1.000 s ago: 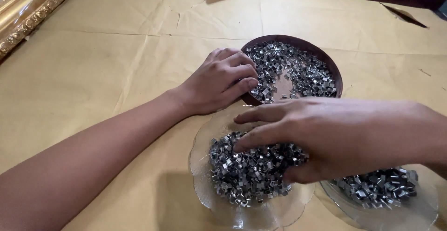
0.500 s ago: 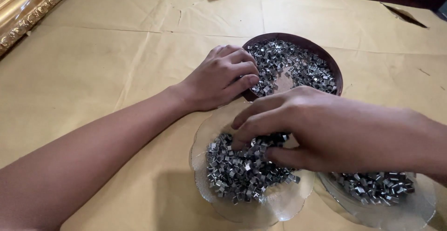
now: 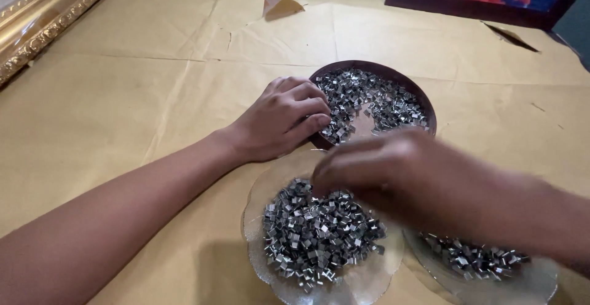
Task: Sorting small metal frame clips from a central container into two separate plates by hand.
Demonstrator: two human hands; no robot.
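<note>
The blurred right hand (image 3: pixel 393 173), grip impossible to tell, hovers right over the heap of small metal clips (image 3: pixel 316 234) in the near glass dish (image 3: pixel 258 219), while the left hand (image 3: pixel 279 117), fingers curled loosely, rests against the farther brown bowl (image 3: pixel 424 105)

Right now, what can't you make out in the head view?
- Right hand: motion-blurred; its fingers and grip cannot be told.
- Second glass dish: partly covered by the right forearm, cut off by the bottom edge.
- Left hand: fingertips on the brown bowl rim; anything pinched is hidden.
- Metal clips in the near glass dish: too small to tell their shape.
</note>
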